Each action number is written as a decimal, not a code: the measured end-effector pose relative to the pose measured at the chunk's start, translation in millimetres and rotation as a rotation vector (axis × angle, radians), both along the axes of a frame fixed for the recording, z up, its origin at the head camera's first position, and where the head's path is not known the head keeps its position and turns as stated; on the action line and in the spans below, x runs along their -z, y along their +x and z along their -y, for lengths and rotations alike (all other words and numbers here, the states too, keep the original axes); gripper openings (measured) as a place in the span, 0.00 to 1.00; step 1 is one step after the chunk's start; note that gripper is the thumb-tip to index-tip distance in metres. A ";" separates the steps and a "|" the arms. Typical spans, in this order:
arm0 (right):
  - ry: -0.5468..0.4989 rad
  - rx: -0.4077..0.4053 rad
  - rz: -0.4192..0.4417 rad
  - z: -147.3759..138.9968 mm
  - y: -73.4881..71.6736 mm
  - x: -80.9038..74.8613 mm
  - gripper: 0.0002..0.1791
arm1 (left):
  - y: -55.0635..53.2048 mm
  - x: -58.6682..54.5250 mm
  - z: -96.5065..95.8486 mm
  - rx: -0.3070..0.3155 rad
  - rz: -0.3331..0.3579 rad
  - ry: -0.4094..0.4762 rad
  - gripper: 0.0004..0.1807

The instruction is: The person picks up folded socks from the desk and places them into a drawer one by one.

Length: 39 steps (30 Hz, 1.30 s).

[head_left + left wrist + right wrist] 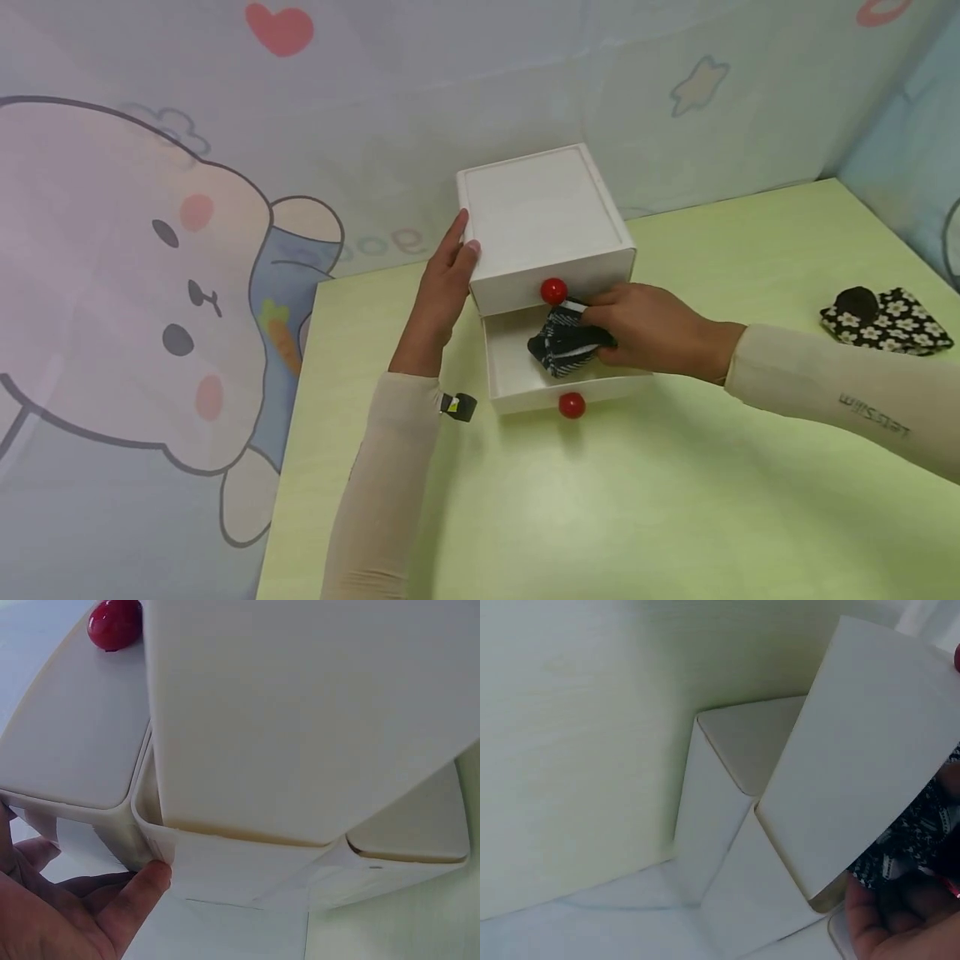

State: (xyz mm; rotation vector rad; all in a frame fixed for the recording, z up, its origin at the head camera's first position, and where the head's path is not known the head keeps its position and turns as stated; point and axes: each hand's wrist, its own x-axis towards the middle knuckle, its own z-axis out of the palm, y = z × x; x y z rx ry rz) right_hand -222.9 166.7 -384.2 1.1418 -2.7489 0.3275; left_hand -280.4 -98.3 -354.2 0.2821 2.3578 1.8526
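A white drawer cabinet (543,208) with red knobs stands against the back wall, its top drawer closed. Below that, a drawer (510,398) is pulled out. My left hand (442,292) rests along the cabinet's left side, thumb near the top edge; in the left wrist view its fingertips (157,876) touch the side wall. Over the pulled-out drawer, my right hand (637,329) pinches a dark plaid cloth (566,342) with white lines. The right wrist view shows the cloth (911,840) partly hidden behind the drawer's wall, the fingers (866,915) beneath it.
On the right of the pale green table (600,517) lies a black floral cloth (900,321) with a dark brown round piece (857,306) on it. A wall sheet (420,100) with cartoon prints hangs behind. A lower compartment (420,817) shows under the pulled-out drawer.
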 end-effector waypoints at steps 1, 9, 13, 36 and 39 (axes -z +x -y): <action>0.006 0.000 0.008 1.4 -1.1 1.5 0.14 | 0.1 -0.1 0.0 0.001 -0.001 -0.001 0.30; 0.058 -0.037 0.039 10.2 -11.3 14.5 0.16 | 2.3 -2.0 0.1 0.000 -0.003 -0.001 0.29; 0.070 -0.070 0.062 11.1 -13.4 14.5 0.16 | 2.1 -3.5 -0.2 0.006 -0.009 -0.010 0.30; 0.199 0.019 0.224 19.4 -3.2 2.8 0.23 | 0.5 -0.5 -1.0 0.004 -0.012 0.014 0.29; 0.069 0.031 0.217 13.4 10.0 -3.6 0.18 | 1.4 0.8 -1.7 -0.002 0.001 0.015 0.29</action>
